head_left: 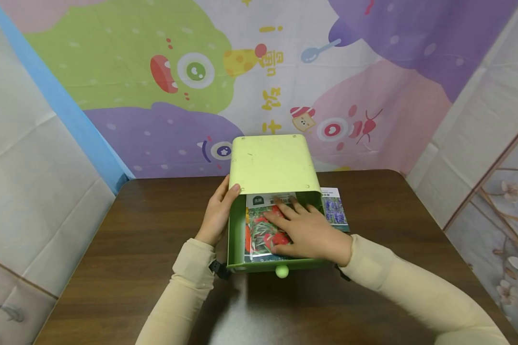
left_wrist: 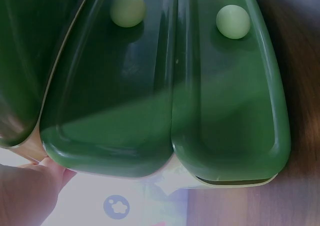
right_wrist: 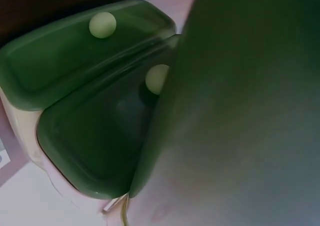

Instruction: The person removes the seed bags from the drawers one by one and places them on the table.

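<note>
- Head view: a pale green cabinet (head_left: 274, 165) stands near the far edge of the desk (head_left: 371, 297), about midway between its left and right edges; its top drawer (head_left: 263, 266) is pulled out toward the near edge, a round knob (head_left: 282, 271) on its front.
- Head view: a red-flower packet (head_left: 261, 232) lies face up inside that drawer; a strip of orange and red shows along its left side, though I cannot tell whether that belongs to a second packet.
- Head view: the right hand (head_left: 308, 232) rests on the red-flower packet, its fingers spread and released, gripping nothing; the left hand (head_left: 217, 213) touches the cabinet's front left corner, thumb at the top edge, fingers extended along the side rather than clenched.
- Head view: a purple-flower packet (head_left: 335, 208) lies on the desk just beside the cabinet, toward the far right corner, partly hidden; a cartoon-printed cloth (head_left: 259, 105) hangs behind the far edge.
- Left wrist view: the middle drawer (left_wrist: 120, 101) and bottom drawer (left_wrist: 230, 101) are pushed in, each with a round knob; part of the left hand shows against the cabinet's side.
- Right wrist view: the pulled-out top drawer fills the right side, blurred; the two lower fronts show beside it.
</note>
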Motion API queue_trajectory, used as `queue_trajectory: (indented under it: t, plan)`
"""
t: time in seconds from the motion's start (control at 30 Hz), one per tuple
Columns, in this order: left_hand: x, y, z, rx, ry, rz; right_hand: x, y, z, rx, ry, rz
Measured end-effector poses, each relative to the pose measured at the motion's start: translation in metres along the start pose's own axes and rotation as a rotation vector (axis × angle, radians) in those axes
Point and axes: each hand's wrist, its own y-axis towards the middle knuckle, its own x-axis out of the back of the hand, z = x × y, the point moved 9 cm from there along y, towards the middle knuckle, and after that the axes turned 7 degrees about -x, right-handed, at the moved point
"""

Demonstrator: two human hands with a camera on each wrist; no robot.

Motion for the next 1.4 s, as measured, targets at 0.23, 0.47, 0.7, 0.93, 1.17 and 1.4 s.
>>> queue_trajectory:
  t: [0.23,0.47,0.7,0.93,1.17,1.4]
  plan:
    - [0.001,0.000,0.002,0.012,0.016,0.001,-0.004,0.004,0.002,0.001,0.040,0.036]
    - [0.001,0.000,0.003,0.008,0.011,0.003,-0.004,0.004,0.003,0.024,0.066,0.027]
    - [0.000,-0.001,0.002,0.013,0.014,-0.001,0.001,0.003,-0.003,0.008,0.118,-0.034]
    - [0.000,-0.001,0.000,-0.003,0.014,0.000,0.010,0.000,-0.008,0.013,0.119,-0.133]
    - [0.000,0.000,0.001,0.002,0.023,0.000,0.014,-0.001,-0.009,-0.022,0.003,-0.183]
    - [0.000,0.000,0.002,0.005,0.026,-0.001,0.013,0.000,-0.010,-0.045,0.010,-0.163]
